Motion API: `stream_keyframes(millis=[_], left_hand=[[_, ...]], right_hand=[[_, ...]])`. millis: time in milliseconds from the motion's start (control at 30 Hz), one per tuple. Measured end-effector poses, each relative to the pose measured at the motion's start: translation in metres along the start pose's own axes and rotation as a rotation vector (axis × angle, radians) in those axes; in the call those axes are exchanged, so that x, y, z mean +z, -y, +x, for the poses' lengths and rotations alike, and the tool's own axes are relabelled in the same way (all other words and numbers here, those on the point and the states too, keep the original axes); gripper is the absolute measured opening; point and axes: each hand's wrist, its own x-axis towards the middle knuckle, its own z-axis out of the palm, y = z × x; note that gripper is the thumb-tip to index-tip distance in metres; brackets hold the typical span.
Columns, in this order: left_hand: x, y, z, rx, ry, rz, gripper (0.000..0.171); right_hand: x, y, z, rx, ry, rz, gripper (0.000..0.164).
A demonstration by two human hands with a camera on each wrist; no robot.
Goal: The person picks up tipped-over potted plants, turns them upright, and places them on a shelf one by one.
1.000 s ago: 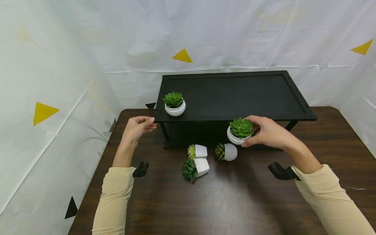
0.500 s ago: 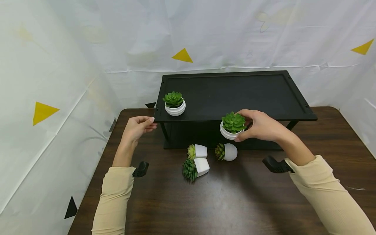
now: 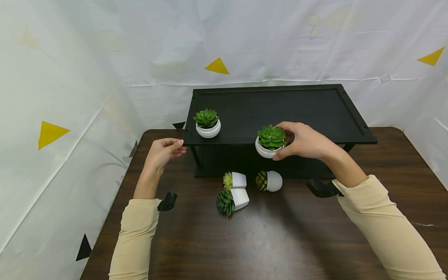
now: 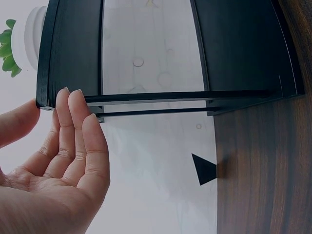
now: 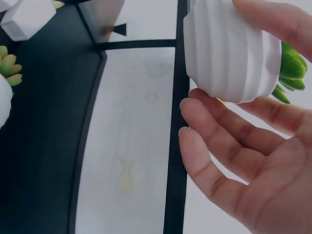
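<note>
Head view: right hand clamped on potted succulent by six-o'clock edge of black shelf; its base could snag there and tip if carried low. Left hand pinches eight-o'clock corner.

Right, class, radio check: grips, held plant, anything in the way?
Left grip pinching shelf corner. Right grip on held plant, leaves up, at front edge. Nothing seen blocking; second plant stands farther left on top.
</note>
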Motion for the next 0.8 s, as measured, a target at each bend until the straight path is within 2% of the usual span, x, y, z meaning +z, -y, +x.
stream_keyframes(millis=[467, 800], left_hand=[[0.000, 0.000, 0.000, -0.005, 0.000, 0.002, 0.032], [-0.001, 0.000, 0.000, 0.001, -0.002, 0.002, 0.033]], right_hand=[[-0.002, 0.005, 0.018, -0.005, -0.008, 0.012, 0.059], [-0.002, 0.013, 0.027, -0.005, 0.005, 0.023, 0.061]])
